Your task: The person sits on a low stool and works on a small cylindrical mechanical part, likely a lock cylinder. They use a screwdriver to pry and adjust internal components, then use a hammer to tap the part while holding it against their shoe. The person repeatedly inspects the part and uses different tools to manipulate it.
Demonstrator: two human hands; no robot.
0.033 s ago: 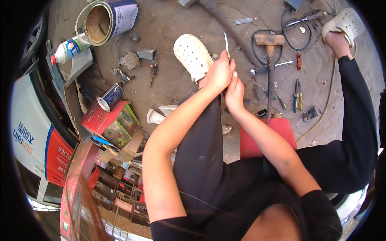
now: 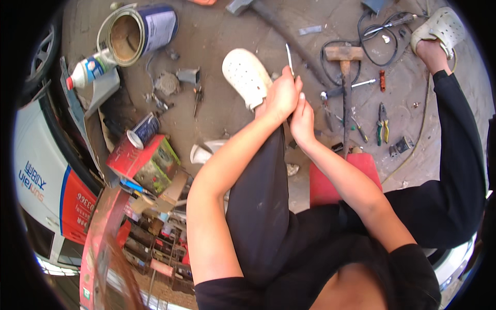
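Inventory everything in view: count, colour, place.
Slim tool: 1, whitish, upper centre
Large can: 1, dark blue, top left
Bottle: 1, white and green, red cap, beside large can
Box: 1, red and green, left
Small can: 1, dark blue, on box
Sledgehammer: 1, grey head, top centre
Hammer: 1, brown, right of centre
Pliers: 1, green and yellow, right
Flat panel: 1, red, below hammer
Vehicle: at least 1, white and red, left edge
Small parts: many, mixed, compartments lower left
Loose tools: several, mixed, floor right
Shoes: 2, off-white, top centre and right
Left hand: 1, bare, upper centre, holding slim tool
Right hand: 1, bare, just right of left hand
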